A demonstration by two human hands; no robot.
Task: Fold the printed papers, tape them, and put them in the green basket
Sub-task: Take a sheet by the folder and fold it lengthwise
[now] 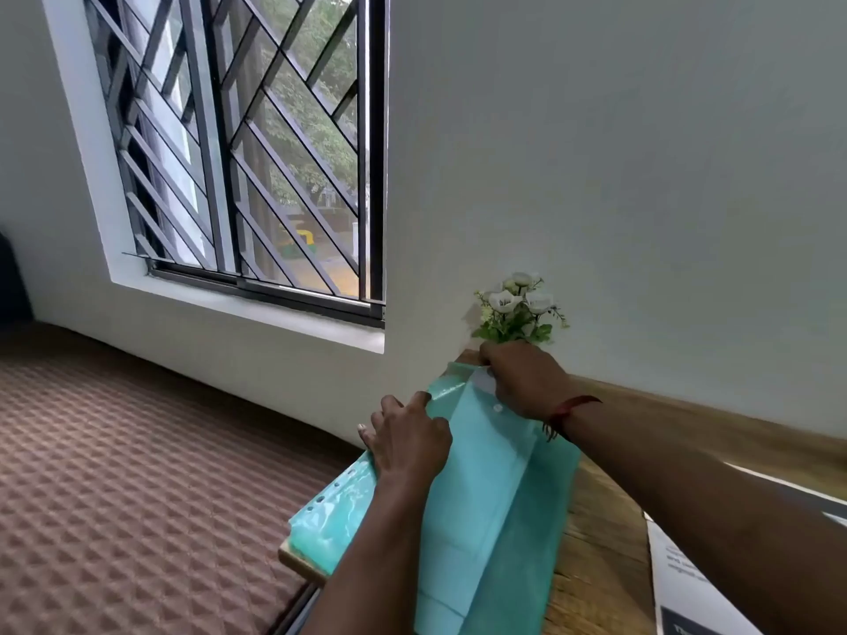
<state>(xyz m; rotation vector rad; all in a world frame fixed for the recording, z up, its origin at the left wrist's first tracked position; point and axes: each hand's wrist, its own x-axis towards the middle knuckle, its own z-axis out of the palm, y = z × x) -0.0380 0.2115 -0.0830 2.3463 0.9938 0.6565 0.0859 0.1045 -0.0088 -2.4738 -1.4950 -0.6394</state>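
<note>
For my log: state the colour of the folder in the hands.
The folder is translucent teal; head view.

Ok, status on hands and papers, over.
Left hand holds green folder by left edge. Right hand pinches its top flap. Printed paper flat at right. Flowers just behind right hand.

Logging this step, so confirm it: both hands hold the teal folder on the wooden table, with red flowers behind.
Wrong colour: the head view shows white flowers behind, not red. The left hand and right hand do hold the teal folder on the wooden table.
</note>
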